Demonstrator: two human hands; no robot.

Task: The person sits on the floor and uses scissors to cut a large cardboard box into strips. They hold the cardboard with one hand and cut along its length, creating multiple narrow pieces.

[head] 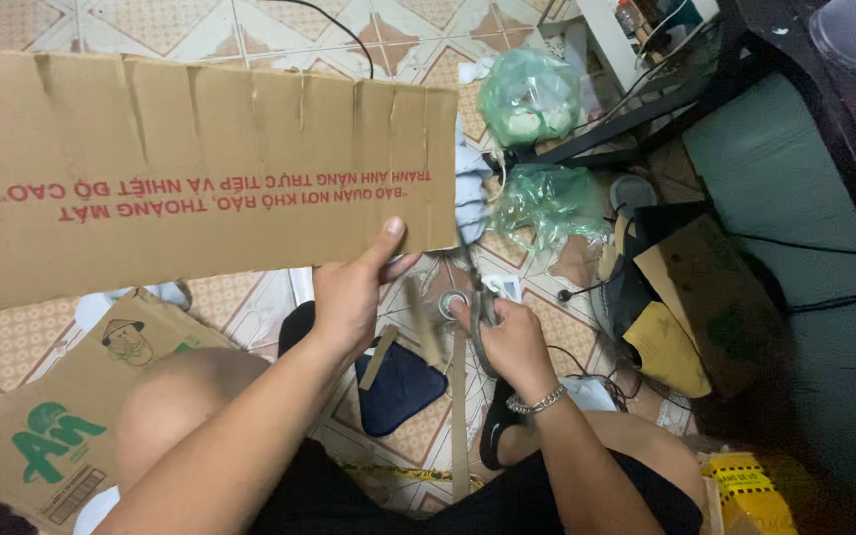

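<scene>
My left hand [354, 287] holds up a long brown cardboard sheet [200, 168] by its lower right corner, thumb pressed on its face. The sheet has red printing and several slits cut down from its top edge. My right hand [512, 342], with a silver bracelet at the wrist, grips scissors [476, 287] whose blades point up toward the sheet's right edge. Thin cardboard strips [460, 406] lie on the floor below the hands. My knees show at the bottom of the view.
A printed cardboard box flap [52, 426] lies at lower left. Two green plastic bags [532, 99] sit on the patterned tiled floor [250, 30] beyond. Brown cardboard pieces [705, 297], cables and a dark table frame [626, 119] crowd the right. A dark blue pouch [403, 386] lies between my legs.
</scene>
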